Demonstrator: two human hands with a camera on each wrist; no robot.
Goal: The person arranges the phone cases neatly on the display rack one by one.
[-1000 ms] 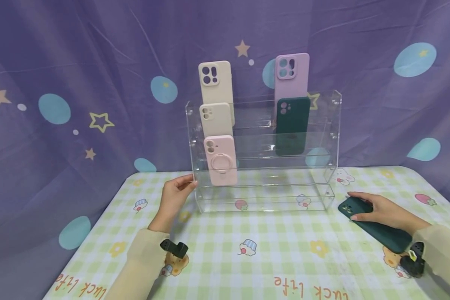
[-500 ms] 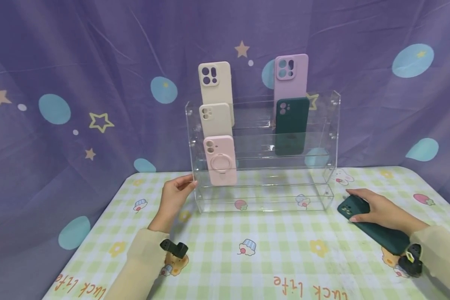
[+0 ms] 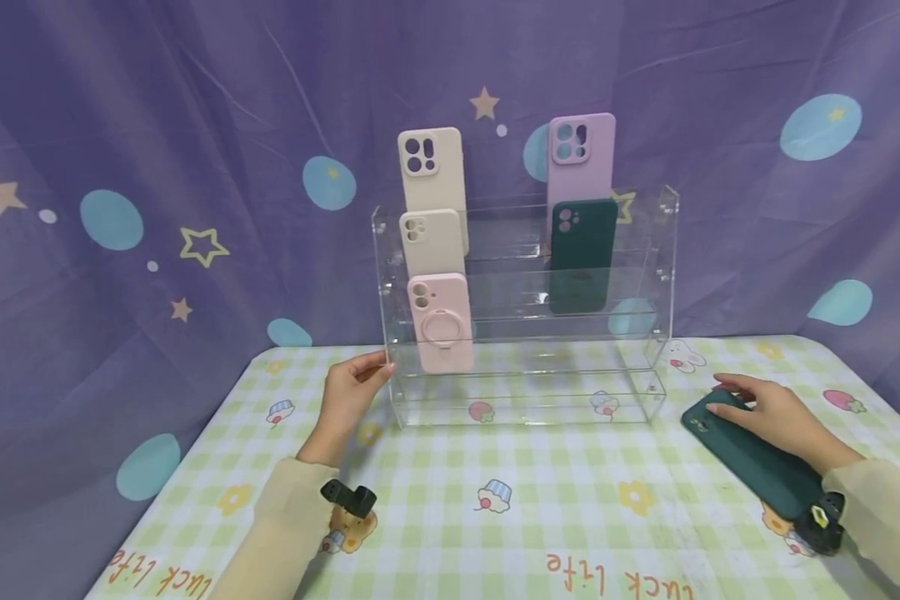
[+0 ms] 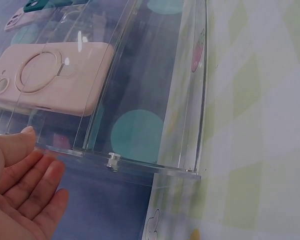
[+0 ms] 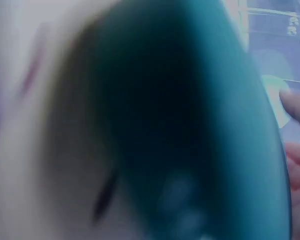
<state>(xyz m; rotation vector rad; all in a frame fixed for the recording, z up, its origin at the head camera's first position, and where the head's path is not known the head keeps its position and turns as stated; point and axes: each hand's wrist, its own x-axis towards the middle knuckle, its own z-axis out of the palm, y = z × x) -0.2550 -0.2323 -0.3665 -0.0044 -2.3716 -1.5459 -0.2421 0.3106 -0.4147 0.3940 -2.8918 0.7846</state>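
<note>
Green case (image 3: 753,457) lies flat on the checked table (image 3: 540,508) at lower right of the head view, just right of the clear rack (image 3: 525,392). Right hand (image 3: 776,417) rests on its upper end, fingers fairly straight; the wrist view is too blurred to tell more. Left hand (image 3: 348,396), open and relaxed, touches the rack's left wall at centre left. Pink case (image 3: 440,321), two cream cases, a lilac one and another green one stand in the rack
</note>
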